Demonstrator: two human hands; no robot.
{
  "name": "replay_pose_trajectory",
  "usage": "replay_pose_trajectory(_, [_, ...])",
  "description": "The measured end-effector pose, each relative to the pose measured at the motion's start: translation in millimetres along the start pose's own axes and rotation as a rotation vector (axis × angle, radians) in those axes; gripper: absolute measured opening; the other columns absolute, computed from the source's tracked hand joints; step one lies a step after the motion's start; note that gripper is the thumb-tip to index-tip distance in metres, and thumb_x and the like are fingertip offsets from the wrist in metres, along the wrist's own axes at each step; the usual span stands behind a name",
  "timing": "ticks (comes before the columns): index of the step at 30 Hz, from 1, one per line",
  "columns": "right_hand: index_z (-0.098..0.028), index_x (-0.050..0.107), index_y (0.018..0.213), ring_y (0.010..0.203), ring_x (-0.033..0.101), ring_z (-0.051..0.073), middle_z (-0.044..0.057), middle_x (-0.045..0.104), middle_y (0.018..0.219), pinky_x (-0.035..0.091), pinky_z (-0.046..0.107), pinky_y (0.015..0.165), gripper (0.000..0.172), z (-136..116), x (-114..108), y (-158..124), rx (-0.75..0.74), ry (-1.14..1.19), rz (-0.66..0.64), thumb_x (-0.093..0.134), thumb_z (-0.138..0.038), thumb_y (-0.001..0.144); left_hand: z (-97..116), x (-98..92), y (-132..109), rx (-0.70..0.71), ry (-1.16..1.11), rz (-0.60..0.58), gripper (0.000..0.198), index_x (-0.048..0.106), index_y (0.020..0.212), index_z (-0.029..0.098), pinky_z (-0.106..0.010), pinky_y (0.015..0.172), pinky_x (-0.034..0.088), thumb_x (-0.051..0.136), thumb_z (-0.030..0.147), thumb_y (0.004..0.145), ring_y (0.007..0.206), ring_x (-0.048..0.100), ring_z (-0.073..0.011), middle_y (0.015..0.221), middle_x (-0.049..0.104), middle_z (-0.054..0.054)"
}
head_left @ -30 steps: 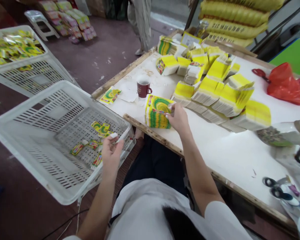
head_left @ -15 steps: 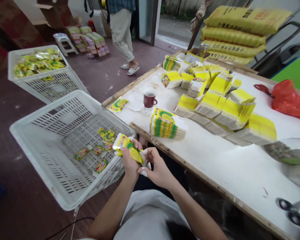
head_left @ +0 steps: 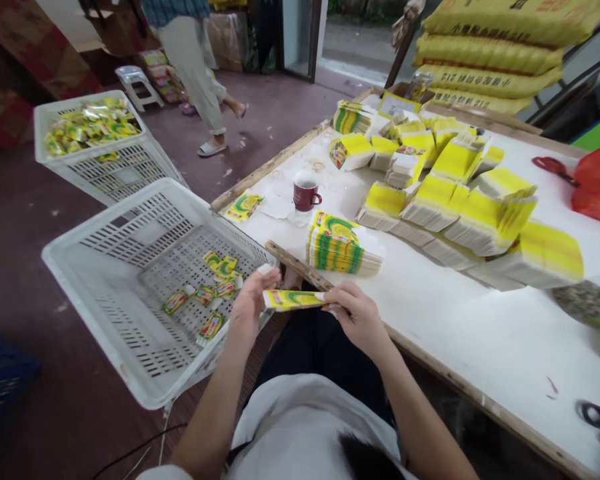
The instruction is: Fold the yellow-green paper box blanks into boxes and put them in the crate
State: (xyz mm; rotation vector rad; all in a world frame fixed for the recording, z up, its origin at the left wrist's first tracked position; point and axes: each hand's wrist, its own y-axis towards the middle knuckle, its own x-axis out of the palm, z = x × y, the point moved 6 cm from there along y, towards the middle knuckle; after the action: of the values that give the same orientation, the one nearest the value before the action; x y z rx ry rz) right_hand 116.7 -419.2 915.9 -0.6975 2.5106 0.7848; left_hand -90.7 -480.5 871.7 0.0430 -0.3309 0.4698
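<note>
Right hand (head_left: 356, 312): fingers are clamping the right end of a yellow packet (head_left: 294, 300).
Packet position: is extending leftward from those fingertips, to the left hand (head_left: 250, 303).
Left grip: cannot tell.
Packet stack (head_left: 336, 245): is lying beyond, on the table (head_left: 430, 303).

A dull reddish-purple floor (head_left: 267, 110), scattered with pale scraps, darkens towards the lower left. Daylight enters through an open doorway (head_left: 355, 43) at the back, beside a glass panel (head_left: 296, 33). Brown cardboard boxes (head_left: 43, 50) fill the upper left corner, with a pale stool (head_left: 139, 92) near them. The white worktop (head_left: 455, 327) has worn wooden edging; yellow sacks (head_left: 490, 57) are stacked beyond its far end.
</note>
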Motion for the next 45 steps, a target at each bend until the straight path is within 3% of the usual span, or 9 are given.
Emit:
replay_pose_trajectory(4, [-0.025, 0.071, 0.098, 0.083, 0.057, 0.019, 0.005, 0.069, 0.087, 0.047, 0.033, 0.076, 0.029, -24, 7, -6, -0.263, -0.251, -0.237, 0.047, -0.009, 0.098, 11, 16.2, -9, -0.049, 0.393, -0.391, 0.094, 0.06, 0.132, 0.023, -0.049, 0.105, 0.047, 0.094, 0.05, 0.048, 0.118, 0.064, -0.0345, 0.132, 0.066, -0.014])
replay_pose_trajectory(7, [-0.028, 0.069, 0.105, 0.091, 0.058, 0.02, 0.005, 0.068, 0.094, 0.048, 0.035, 0.085, 0.023, -32, 10, -11, -0.285, -0.264, -0.147, 0.051, -0.015, 0.099, 0, 41.0, -26, -0.113, 0.607, -0.563, 0.083, 0.055, 0.134, 0.023, -0.047, 0.099, 0.051, 0.091, 0.037, 0.06, 0.113, 0.066, -0.0324, 0.126, 0.067, -0.011])
replay_pose_trajectory(10, [-0.03, 0.055, 0.132, 0.118, 0.054, 0.026, 0.01, 0.059, 0.124, 0.046, 0.043, 0.102, 0.042, -20, -8, -18, -0.074, -0.147, 0.285, 0.066, -0.026, 0.092, -3, 52.6, -32, -0.047, 0.679, -0.417, 0.067, 0.049, 0.133, 0.02, -0.043, 0.095, 0.052, 0.079, 0.032, 0.074, 0.109, 0.066, -0.0293, 0.121, 0.068, -0.01])
replay_pose_trajectory(12, [-0.03, 0.039, 0.147, 0.131, 0.049, 0.028, 0.013, 0.051, 0.14, 0.045, 0.047, 0.107, 0.06, -5, -8, -23, 0.107, 0.082, 0.385, 0.065, -0.037, 0.092, -4, 56.0, -35, 0.013, 0.726, -0.348, 0.077, 0.041, 0.138, 0.02, -0.043, 0.096, 0.052, 0.079, 0.033, 0.073, 0.113, 0.065, -0.0307, 0.125, 0.066, -0.012])
replay_pose_trajectory(15, [-0.027, 0.044, 0.145, 0.132, 0.054, 0.026, 0.011, 0.056, 0.14, 0.046, 0.045, 0.109, 0.046, 7, 15, -19, 0.299, 0.452, 0.147, 0.046, -0.043, 0.101, -10, 59.4, -39, 0.045, 0.763, -0.352, 0.087, 0.032, 0.144, 0.02, -0.044, 0.092, 0.053, 0.079, 0.036, 0.073, 0.112, 0.066, -0.0324, 0.125, 0.065, -0.014])
replay_pose_trajectory(18, [-0.022, 0.054, 0.136, 0.127, 0.058, 0.024, 0.01, 0.064, 0.133, 0.044, 0.042, 0.112, 0.041, 5, 28, -14, 0.386, 0.52, -0.001, 0.043, -0.041, 0.101, -19, 59.4, -42, 0.038, 0.781, -0.344, 0.087, 0.029, 0.141, 0.021, -0.042, 0.085, 0.056, 0.079, 0.035, 0.072, 0.104, 0.069, -0.0317, 0.117, 0.067, -0.013])
replay_pose_trajectory(28, [-0.02, 0.052, 0.125, 0.106, 0.066, 0.024, 0.012, 0.069, 0.113, 0.053, 0.039, 0.095, 0.031, 8, 28, -13, 0.371, 0.225, 0.258, 0.042, -0.028, 0.097, -18, 58.0, -35, 0.088, 0.77, -0.234, 0.072, 0.034, 0.128, 0.023, -0.035, 0.073, 0.054, 0.077, 0.034, 0.071, 0.087, 0.072, -0.0257, 0.106, 0.069, -0.009])
replay_pose_trajectory(35, [-0.02, 0.022, 0.149, 0.116, 0.064, 0.025, 0.016, 0.063, 0.127, 0.05, 0.045, 0.104, 0.06, 12, 38, -16, 0.387, 0.381, 0.297, 0.047, -0.032, 0.096, -20, 54.7, -35, 0.085, 0.795, -0.139, 0.069, 0.036, 0.124, 0.024, -0.035, 0.071, 0.053, 0.077, 0.035, 0.069, 0.085, 0.071, -0.0255, 0.099, 0.069, -0.006])
replay_pose_trajectory(45, [-0.022, 0.064, 0.131, 0.13, 0.057, 0.027, 0.01, 0.068, 0.127, 0.036, 0.047, 0.119, 0.053, 18, 42, -12, 0.466, 0.516, 0.029, 0.05, -0.058, 0.095, -21, 62.3, -37, 0.199, 0.93, -0.196, 0.062, 0.038, 0.121, 0.025, -0.035, 0.068, 0.05, 0.072, 0.031, 0.069, 0.082, 0.07, -0.0272, 0.098, 0.068, -0.006])
